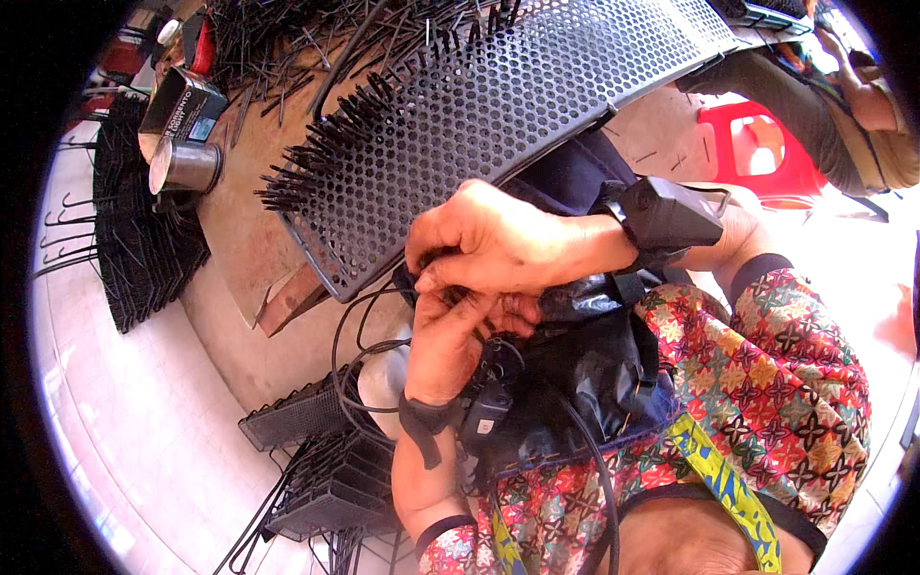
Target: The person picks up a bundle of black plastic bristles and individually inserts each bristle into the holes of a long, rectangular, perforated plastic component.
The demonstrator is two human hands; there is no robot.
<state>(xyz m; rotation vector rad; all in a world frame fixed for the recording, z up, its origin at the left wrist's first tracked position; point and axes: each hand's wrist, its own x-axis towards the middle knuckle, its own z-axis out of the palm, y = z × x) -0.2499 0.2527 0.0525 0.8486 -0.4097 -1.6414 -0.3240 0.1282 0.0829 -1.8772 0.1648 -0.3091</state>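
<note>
My two hands meet in front of my lap, just below the near edge of a black perforated metal panel [460, 125]. Bent at the wrist, my right hand [498, 240] has its fingers curled in a pinch; a dark bit shows under them, too covered to name. Directly below, my left hand [450, 335] is closed, palm partly up, with thin black pieces [484, 331] showing between its fingers. Short black strips [335, 134] stand in a row in the holes along the panel's left end, with a few more at its far edge.
Loose black rods [278, 48] lie heaped beyond the panel. A metal cup [185, 165] and a box [182, 110] stand at the far left. Black wire racks [331, 489] stack at lower left. A red stool [757, 153] and another person [795, 105] are at right.
</note>
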